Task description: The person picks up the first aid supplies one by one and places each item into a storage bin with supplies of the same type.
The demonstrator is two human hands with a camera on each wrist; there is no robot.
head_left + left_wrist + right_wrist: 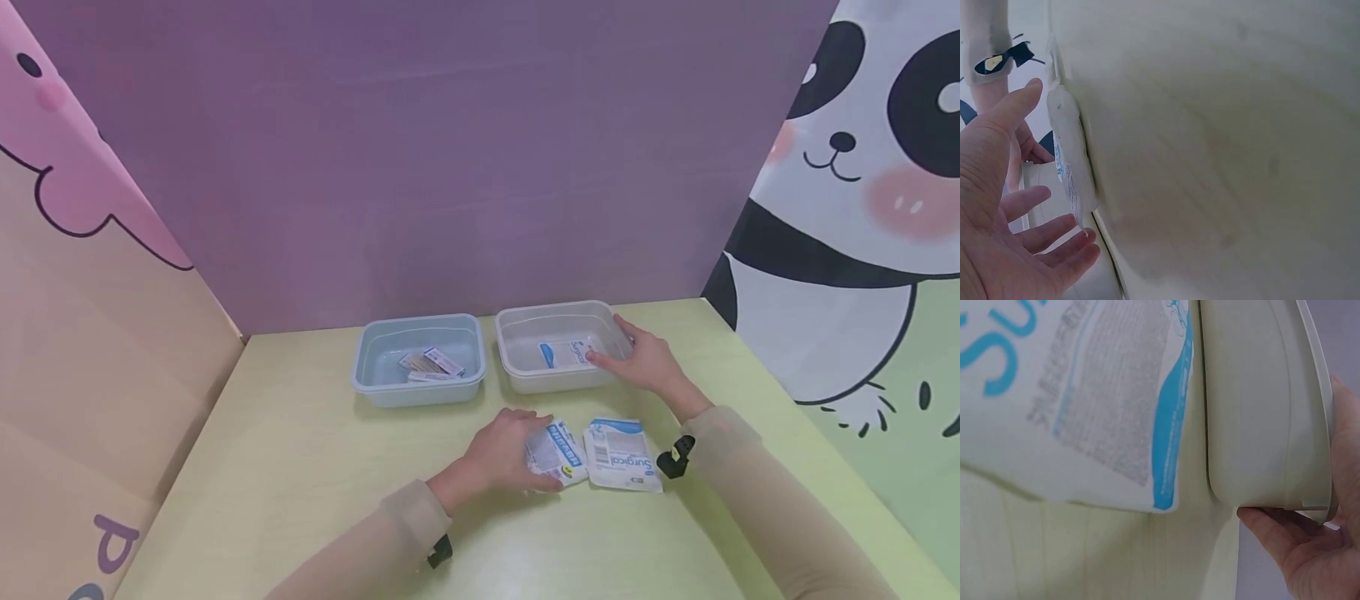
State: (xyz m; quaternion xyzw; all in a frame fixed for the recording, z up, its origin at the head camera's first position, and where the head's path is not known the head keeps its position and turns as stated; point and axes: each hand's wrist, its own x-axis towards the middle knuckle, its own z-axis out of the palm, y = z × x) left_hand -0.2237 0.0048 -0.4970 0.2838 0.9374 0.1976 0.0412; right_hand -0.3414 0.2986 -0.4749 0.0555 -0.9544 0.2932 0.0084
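My right hand (648, 360) grips the right end of a whitish plastic box (555, 382), thumb over the rim and fingers against the outside wall. A packet labelled "Surgical" (564, 354) lies inside that box. My left hand (504, 454) spans a small white-and-blue packet (557, 452) on the table, fingers at its far edge and thumb at its near edge. In the left wrist view, the thumb and fingers are spread about this packet (1071, 147), not closed round it. A larger "Surgical" packet (621, 454) lies flat beside it, between the two hands.
Left of the whitish box stands a light blue plastic box (420, 396) with several small packets (438, 362) in it. Both boxes sit near the back of the pale yellow table (300, 467). A purple panel (450, 167) rises behind; printed panels flank both sides.
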